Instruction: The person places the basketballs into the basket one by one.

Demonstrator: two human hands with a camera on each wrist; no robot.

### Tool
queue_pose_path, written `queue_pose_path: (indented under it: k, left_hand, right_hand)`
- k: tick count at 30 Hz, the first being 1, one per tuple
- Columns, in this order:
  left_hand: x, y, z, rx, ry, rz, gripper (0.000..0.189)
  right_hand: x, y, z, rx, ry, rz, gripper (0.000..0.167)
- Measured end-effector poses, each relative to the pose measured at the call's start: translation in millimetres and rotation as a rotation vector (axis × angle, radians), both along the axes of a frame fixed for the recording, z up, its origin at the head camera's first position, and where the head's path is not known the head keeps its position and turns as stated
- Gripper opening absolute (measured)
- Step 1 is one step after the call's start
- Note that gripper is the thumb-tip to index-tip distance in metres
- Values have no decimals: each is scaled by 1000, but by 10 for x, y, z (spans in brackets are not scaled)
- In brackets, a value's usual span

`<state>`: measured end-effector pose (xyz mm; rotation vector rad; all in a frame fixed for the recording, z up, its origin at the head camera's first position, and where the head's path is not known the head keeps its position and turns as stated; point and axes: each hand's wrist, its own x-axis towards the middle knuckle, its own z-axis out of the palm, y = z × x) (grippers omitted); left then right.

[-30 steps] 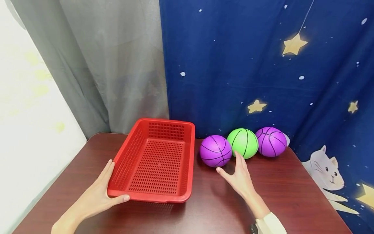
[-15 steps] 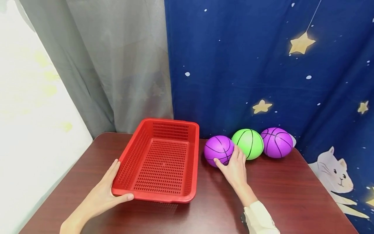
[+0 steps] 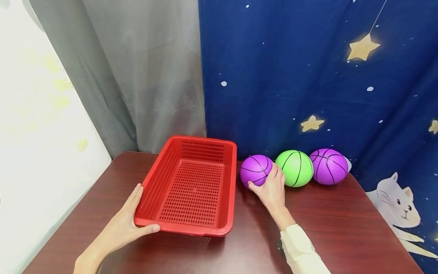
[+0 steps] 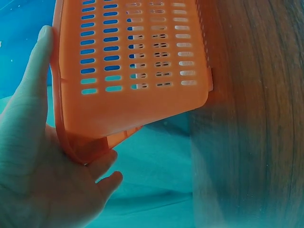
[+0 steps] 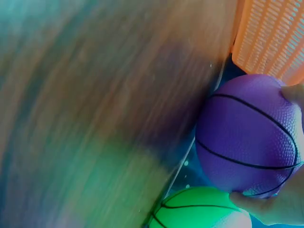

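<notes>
A red perforated plastic basket [image 3: 191, 228] stands on the left of the table with its open top tilted toward me. My left hand [image 3: 120, 231] holds its near left corner, thumb along the front rim and fingers against the left side. In the left wrist view, fingertips curl around the corner of the basket [image 4: 137, 107]. With thumb and fingers spread around it, my right hand [image 3: 273, 190] grips a purple ball [image 3: 254, 168] with black basketball lines. The right wrist view shows digits on opposite sides of this purple ball [image 5: 242, 133].
Right of the held ball sits a green ball [image 3: 295, 168], then a second purple ball [image 3: 329, 166] near the table's back right corner. Behind the dark red wooden table [image 3: 328, 228] hang a grey curtain [image 3: 161, 76] and a blue star-patterned curtain [image 3: 273, 76].
My right hand has reached left and closed around the near purple ball, which sits slightly higher in view now. The left hand keeps its hold on the basket. The view has shifted slightly.
</notes>
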<state>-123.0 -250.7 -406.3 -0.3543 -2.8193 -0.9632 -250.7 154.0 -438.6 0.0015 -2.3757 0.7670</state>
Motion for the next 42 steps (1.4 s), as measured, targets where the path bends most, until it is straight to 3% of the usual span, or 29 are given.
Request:
queue_pose_path:
  k: [5,12,16,21,28,31,37,42]
  left_hand:
    - [-10,7,-18,-2,6,5,112]
    - [-14,-10,-24,-6,21,9,112]
    - [-20,-7,-12,-1,19,6,113]
    - [-41,-27,3,9,9,9,113]
    - [-49,-35,-1,15,14,13,113]
    - [-47,-37,-10,16,19,15,113]
    - [-36,-52,-15,17,20,23,113]
    - [-46,-64,-47,26,0,24,113]
  right_hand:
    - [23,113,98,-39,51,8,90]
    - [159,146,489,-164,97,22,90]
    - [309,28,649,-125,145,86,86]
    - [461,-126,684,20,164,201,79]
    - [520,-242,728,-16,224,370,63]
    - [525,-304,731,12,270,417,64]
    - [509,-374,756,93,304,426,94]
    - [505,-432,776,82,221,426,90]
